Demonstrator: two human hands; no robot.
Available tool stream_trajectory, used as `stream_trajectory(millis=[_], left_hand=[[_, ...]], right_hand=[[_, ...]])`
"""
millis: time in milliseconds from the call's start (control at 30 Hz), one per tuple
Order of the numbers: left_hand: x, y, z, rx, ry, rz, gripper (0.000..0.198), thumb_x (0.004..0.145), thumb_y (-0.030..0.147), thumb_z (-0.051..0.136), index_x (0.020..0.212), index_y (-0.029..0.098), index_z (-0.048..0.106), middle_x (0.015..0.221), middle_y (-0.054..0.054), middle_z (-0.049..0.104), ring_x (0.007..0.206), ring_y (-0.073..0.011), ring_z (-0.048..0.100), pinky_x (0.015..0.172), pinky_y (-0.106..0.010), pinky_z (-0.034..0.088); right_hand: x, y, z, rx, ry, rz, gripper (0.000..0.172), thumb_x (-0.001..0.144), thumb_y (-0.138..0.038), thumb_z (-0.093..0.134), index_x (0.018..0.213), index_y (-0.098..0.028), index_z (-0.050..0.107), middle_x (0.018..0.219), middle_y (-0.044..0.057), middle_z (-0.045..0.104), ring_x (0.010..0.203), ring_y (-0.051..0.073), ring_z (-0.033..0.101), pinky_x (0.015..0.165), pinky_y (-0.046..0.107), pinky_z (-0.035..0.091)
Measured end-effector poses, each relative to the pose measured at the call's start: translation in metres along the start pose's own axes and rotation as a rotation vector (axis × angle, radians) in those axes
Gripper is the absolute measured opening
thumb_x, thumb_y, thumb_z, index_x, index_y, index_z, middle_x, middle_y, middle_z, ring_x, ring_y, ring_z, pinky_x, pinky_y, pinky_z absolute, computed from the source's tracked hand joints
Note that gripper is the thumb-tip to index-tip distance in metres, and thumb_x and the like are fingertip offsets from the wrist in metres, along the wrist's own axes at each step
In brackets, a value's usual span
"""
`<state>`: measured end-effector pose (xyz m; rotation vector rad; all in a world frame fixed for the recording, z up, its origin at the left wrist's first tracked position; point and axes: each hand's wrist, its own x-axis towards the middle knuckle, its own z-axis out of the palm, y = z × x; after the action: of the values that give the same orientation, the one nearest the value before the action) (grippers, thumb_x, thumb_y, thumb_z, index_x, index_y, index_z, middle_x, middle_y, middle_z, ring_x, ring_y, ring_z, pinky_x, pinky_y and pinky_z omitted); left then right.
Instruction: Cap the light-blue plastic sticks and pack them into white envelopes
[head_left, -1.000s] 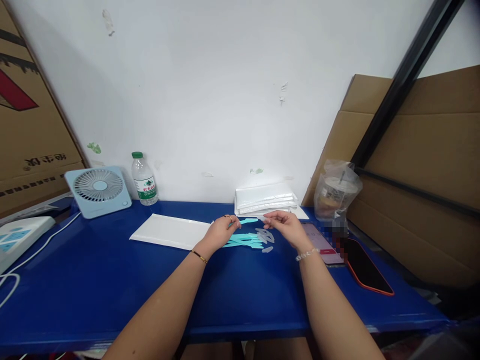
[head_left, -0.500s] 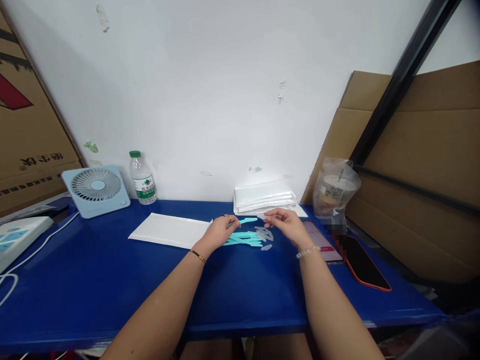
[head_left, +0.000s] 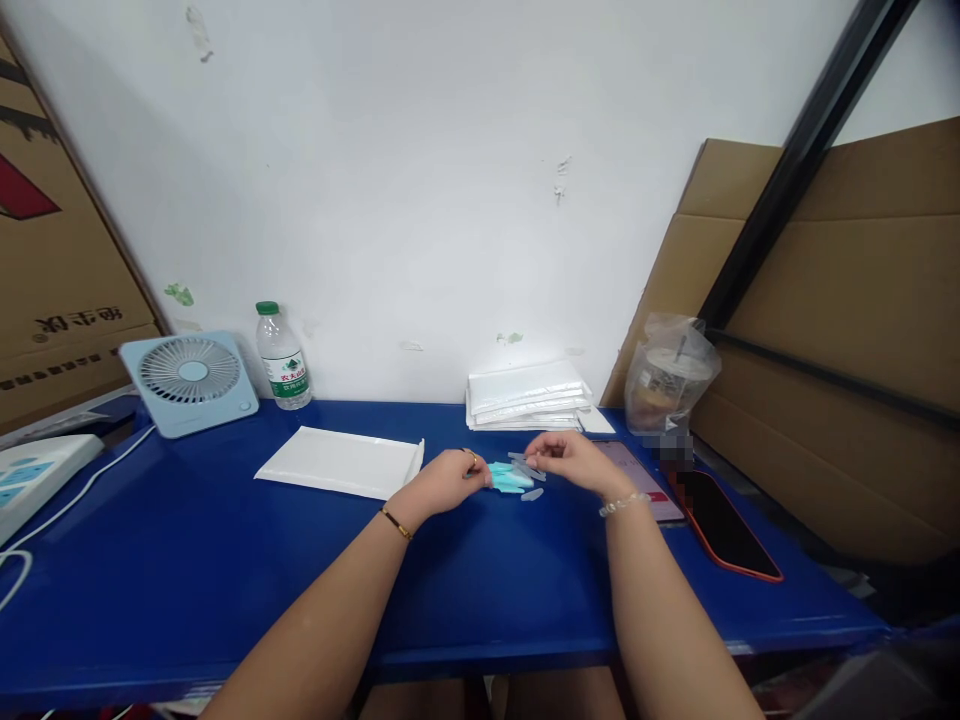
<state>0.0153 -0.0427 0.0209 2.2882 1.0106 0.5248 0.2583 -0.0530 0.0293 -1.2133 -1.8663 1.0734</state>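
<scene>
Several thin turquoise sticks, like eyebrow razors (head_left: 508, 478), lie in a small pile on the blue table. My left hand (head_left: 454, 478) is closed in a pinch at the pile's left end, on a turquoise razor mostly hidden by the fingers. Small clear plastic caps (head_left: 533, 495) are scattered at the right end. Over these, my right hand (head_left: 566, 462) pinches what looks like a clear cap between thumb and fingers. To the left of my left hand lies a flat white padded mailer (head_left: 337, 462), its opening end towards the hand.
More white mailers (head_left: 525, 395) are stacked by the wall. Beyond my right hand are a pinkish tablet-like slab (head_left: 637, 480), a phone (head_left: 731, 525) and a bagged drink cup (head_left: 671, 380). A fan (head_left: 191, 380), water bottle (head_left: 285, 360) and power strip (head_left: 37, 475) stand left.
My left hand has lowered and moved slightly right, from holding a turquoise razor above the pile down to its left end. The right hand has dropped slightly to the clear caps.
</scene>
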Motion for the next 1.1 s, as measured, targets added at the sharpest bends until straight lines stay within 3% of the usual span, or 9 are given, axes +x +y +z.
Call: stream_trajectory(millis=[100, 300, 467, 567, 800, 1100], left_hand=[[-0.004, 0.004, 0.004, 0.113, -0.090, 0.007, 0.021, 0.080, 0.037, 0.052, 0.082, 0.022, 0.066, 0.083, -0.001, 0.064, 0.074, -0.0156, 0.057, 0.064, -0.023, 0.040], [0.004, 0.000, 0.011, 0.405, 0.060, 0.011, 0.015, 0.076, 0.029, 0.061, 0.090, 0.023, 0.064, 0.093, -0.003, 0.063, 0.089, -0.0202, 0.055, 0.073, -0.027, 0.038], [0.009, -0.007, 0.012, 0.458, 0.052, 0.038, 0.011, 0.081, 0.030, 0.056, 0.083, 0.023, 0.064, 0.088, -0.001, 0.065, 0.086, -0.0190, 0.056, 0.071, -0.027, 0.036], [0.009, -0.008, 0.011, 0.460, 0.078, 0.051, 0.018, 0.086, 0.027, 0.049, 0.077, 0.022, 0.064, 0.083, -0.001, 0.065, 0.082, -0.0175, 0.056, 0.070, -0.027, 0.035], [0.010, -0.010, 0.008, 0.394, 0.109, 0.055, 0.019, 0.086, 0.028, 0.048, 0.081, 0.022, 0.065, 0.088, 0.000, 0.067, 0.084, -0.0172, 0.057, 0.072, -0.026, 0.037], [0.006, 0.000, 0.008, 0.322, 0.069, 0.131, 0.019, 0.085, 0.028, 0.049, 0.079, 0.021, 0.065, 0.085, 0.000, 0.067, 0.080, -0.0145, 0.058, 0.070, -0.023, 0.038]], right_hand=[[-0.003, 0.006, -0.007, -0.183, -0.149, 0.092, 0.029, 0.061, -0.037, 0.075, 0.078, -0.014, 0.069, 0.063, 0.001, 0.061, 0.058, 0.013, 0.055, 0.055, 0.024, 0.042], [-0.001, 0.017, -0.003, -0.420, -0.180, 0.146, 0.019, 0.056, -0.029, 0.074, 0.069, -0.016, 0.068, 0.069, 0.000, 0.061, 0.063, 0.014, 0.055, 0.055, 0.022, 0.041], [-0.001, 0.024, -0.006, -0.394, -0.145, 0.096, 0.016, 0.060, -0.027, 0.070, 0.070, -0.017, 0.064, 0.067, -0.001, 0.060, 0.061, 0.013, 0.054, 0.054, 0.021, 0.041], [-0.001, 0.024, -0.008, -0.357, -0.107, 0.081, 0.012, 0.064, -0.026, 0.066, 0.071, -0.017, 0.062, 0.063, -0.001, 0.059, 0.060, 0.012, 0.054, 0.055, 0.021, 0.041], [0.001, 0.017, -0.004, -0.282, -0.066, 0.063, 0.013, 0.065, -0.027, 0.066, 0.071, -0.015, 0.063, 0.063, 0.000, 0.061, 0.060, 0.012, 0.055, 0.056, 0.022, 0.042], [0.002, 0.005, 0.009, -0.177, -0.125, 0.036, 0.017, 0.065, -0.029, 0.069, 0.072, -0.015, 0.064, 0.065, 0.001, 0.064, 0.061, 0.013, 0.057, 0.057, 0.023, 0.043]])
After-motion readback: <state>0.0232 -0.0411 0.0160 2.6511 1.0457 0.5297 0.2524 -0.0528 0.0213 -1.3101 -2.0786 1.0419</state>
